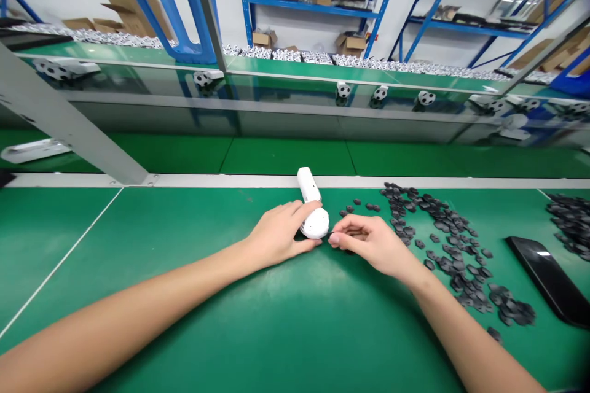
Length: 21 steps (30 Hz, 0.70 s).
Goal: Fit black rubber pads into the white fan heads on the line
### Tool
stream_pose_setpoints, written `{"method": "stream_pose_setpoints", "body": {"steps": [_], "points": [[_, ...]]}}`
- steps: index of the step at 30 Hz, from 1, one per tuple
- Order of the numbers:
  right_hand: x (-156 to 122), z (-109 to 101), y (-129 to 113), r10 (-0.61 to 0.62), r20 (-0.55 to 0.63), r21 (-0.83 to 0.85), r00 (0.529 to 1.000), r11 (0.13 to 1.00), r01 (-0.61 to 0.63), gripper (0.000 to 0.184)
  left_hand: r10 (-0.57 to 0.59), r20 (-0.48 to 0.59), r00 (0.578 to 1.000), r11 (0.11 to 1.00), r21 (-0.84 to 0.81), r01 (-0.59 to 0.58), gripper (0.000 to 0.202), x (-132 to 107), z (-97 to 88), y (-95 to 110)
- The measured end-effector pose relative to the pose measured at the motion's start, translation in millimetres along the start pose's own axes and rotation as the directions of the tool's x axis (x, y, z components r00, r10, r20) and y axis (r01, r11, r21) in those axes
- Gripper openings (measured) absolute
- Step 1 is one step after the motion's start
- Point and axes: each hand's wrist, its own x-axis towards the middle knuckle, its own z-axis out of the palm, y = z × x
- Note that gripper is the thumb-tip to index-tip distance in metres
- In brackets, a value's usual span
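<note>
A white plastic part (311,206) with a round head and a long handle lies on the green table mat (184,245). My left hand (276,234) grips its round head with thumb and fingers. My right hand (369,241) sits just right of the head, fingers pinched together at a small dark piece touching the ball. Whether more is hidden in that hand I cannot see.
Several small black flat pieces (452,245) are scattered right of my hands, with another heap (569,221) at the far right. A black phone (550,279) lies at the right edge. Soccer-ball-patterned parts (342,89) ride on the conveyor behind. A grey diagonal strut (69,126) crosses at left.
</note>
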Motion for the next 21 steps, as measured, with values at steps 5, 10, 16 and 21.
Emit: {"method": "stream_pose_setpoints", "body": {"steps": [5, 10, 16, 21], "points": [[-2, 15, -3, -0.076, -0.124, -0.094, 0.989, 0.993, 0.065, 0.022, -0.042, -0.007, 0.999, 0.988, -0.151, 0.04, 0.069, -3, -2.1, 1], [-7, 30, -11, -0.219, -0.26, -0.205, 0.941, 0.964, 0.167, 0.014, -0.011, -0.009, 1.0, 0.962, -0.272, 0.008, 0.067, -7, 2.7, 8], [-8, 44, -11, -0.399, -0.33, -0.39, 0.856, 0.883, 0.261, 0.016, -0.041, 0.019, 0.999, 0.912, -0.408, 0.045, 0.095, -9, 6.5, 15], [-8, 46, -4, -0.446, -0.286, -0.506, 0.848, 0.822, 0.262, 0.031, -0.077, 0.027, 0.997, 0.917, -0.391, 0.081, 0.098, -7, 5.3, 16]]}}
